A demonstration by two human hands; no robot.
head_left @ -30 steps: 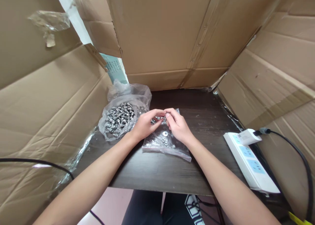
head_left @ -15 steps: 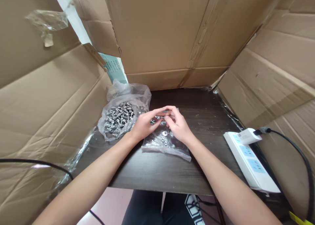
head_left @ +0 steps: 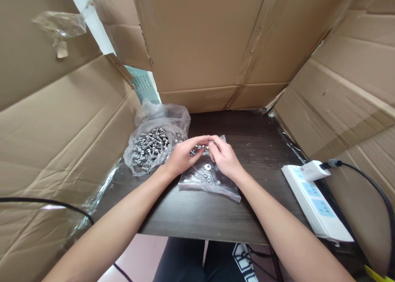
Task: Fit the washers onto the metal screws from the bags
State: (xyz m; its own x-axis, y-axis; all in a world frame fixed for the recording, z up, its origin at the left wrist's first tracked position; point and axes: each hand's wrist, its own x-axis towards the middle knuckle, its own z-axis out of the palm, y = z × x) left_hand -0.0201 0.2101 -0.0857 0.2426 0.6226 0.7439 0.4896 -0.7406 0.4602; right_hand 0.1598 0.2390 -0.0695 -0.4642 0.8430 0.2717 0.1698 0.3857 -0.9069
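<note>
Head view, seated at a dark table [head_left: 216, 216] walled in by cardboard [head_left: 212, 43] on three sides.

Hands: left hand [head_left: 182, 156] and right hand [head_left: 224, 156] are brought together over the middle of the table, fingertips meeting. Between them sits a small metal piece, most likely a screw [head_left: 200, 147] with a washer going onto it; it is too small and too covered by the fingers to say which hand grips which part. Both hands are pinched closed on it, not open.

Location of parts:
- The pinched screw is held just above the far end of a small clear bag [head_left: 207, 178], which lies flat on the table under the hands and holds loose washers [head_left: 208, 167].
- A larger open plastic bag of screws [head_left: 151, 148] sits just left of the left hand, touching or nearly touching its knuckles.
- A white power strip [head_left: 314, 204] lies well off to the right, with a charger [head_left: 310, 170] plugged in and a black cable running away.

Progress, judged from the layout: the large bag is heaped and many washers remain loose. No separate pile of finished pieces can be made out, so how many are done cannot be told. One piece is in hand now; most of the stock looks unprocessed.
</note>
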